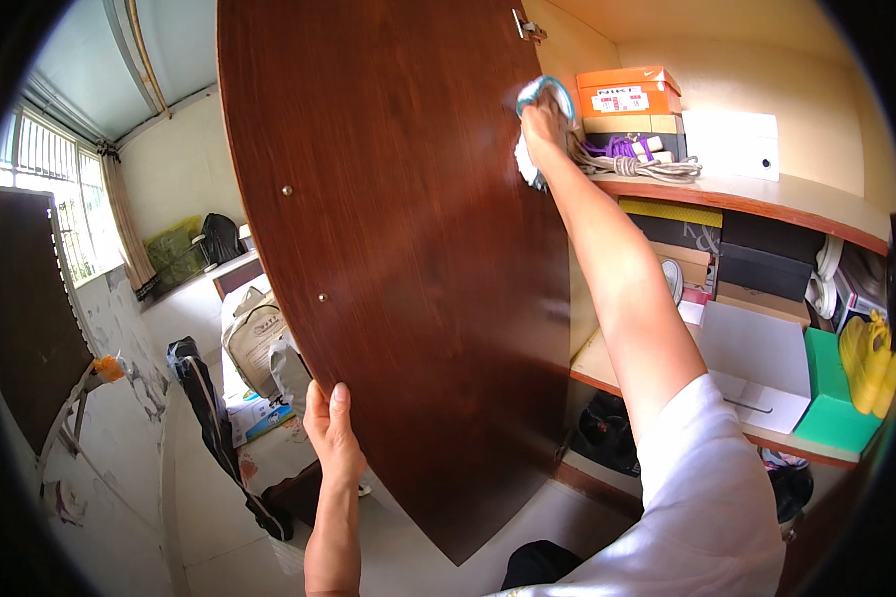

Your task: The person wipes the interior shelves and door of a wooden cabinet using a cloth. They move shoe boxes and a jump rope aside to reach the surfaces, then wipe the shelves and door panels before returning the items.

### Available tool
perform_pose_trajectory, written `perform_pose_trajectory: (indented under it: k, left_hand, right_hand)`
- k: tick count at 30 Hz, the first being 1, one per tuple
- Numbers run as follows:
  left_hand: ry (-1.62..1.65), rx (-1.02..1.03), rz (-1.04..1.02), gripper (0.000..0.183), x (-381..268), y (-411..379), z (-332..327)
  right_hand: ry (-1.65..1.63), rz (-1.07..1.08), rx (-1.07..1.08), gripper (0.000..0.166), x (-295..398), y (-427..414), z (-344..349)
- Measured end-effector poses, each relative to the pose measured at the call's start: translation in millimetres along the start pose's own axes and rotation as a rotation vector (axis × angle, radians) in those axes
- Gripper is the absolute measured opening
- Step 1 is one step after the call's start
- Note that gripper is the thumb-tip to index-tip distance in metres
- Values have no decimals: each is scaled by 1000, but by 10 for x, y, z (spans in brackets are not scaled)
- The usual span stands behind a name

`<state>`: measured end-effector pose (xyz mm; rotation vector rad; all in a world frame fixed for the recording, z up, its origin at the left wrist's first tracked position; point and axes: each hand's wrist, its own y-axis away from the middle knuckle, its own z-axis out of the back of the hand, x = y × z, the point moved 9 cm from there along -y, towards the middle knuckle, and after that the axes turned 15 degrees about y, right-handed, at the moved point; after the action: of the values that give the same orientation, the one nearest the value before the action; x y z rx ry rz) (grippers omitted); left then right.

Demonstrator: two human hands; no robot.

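A dark brown wooden cabinet door (pixel 411 246) stands swung out in front of me. My left hand (pixel 334 425) grips its free edge low down, thumb on the face I see and the other fingers partly hidden. Near the hinged edge, high up, my right hand (pixel 541 123) presses a white cloth with a blue-green border (pixel 532 160) against the door. Two small metal knob screws (pixel 287 191) sit on the door's face, towards its free edge. A metal hinge (pixel 529 28) shows at the upper right of the door.
Right of the door, cabinet shelves (pixel 747 195) hold an orange Nike shoebox (pixel 627 93), a white box (pixel 732 145), coiled rope (pixel 664 172), a green box (pixel 829 388) and yellow shoes (pixel 870 366). Leftward are a beige backpack (pixel 254 339), a long black bag (pixel 209 418) and a barred window (pixel 52 179).
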<state>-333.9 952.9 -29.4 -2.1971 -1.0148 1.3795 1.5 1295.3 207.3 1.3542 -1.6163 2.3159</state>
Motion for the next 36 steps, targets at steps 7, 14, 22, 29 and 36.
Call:
perform_pose_trajectory:
  k: [7, 14, 22, 29, 36]
  left_hand:
    - [0, -36, 16, 35, -114, 209, 38]
    - [-17, -69, 16, 34, -8, 20, 235]
    - [99, -14, 34, 43, 90, -106, 270]
    - [-14, -75, 4, 36, 147, -132, 203]
    - [-69, -174, -28, 38, 93, -108, 344]
  right_hand:
    - [-99, 430, -34, 50, 2054, -169, 93]
    - [-229, 1228, -295, 37, 3451, 2094, 815]
    - [-337, 1490, 158, 43, 2508, 3285, 701]
    - [-139, 547, -20, 43, 755, 1709, 324]
    - [-158, -143, 46, 51, -1830, 2763, 32]
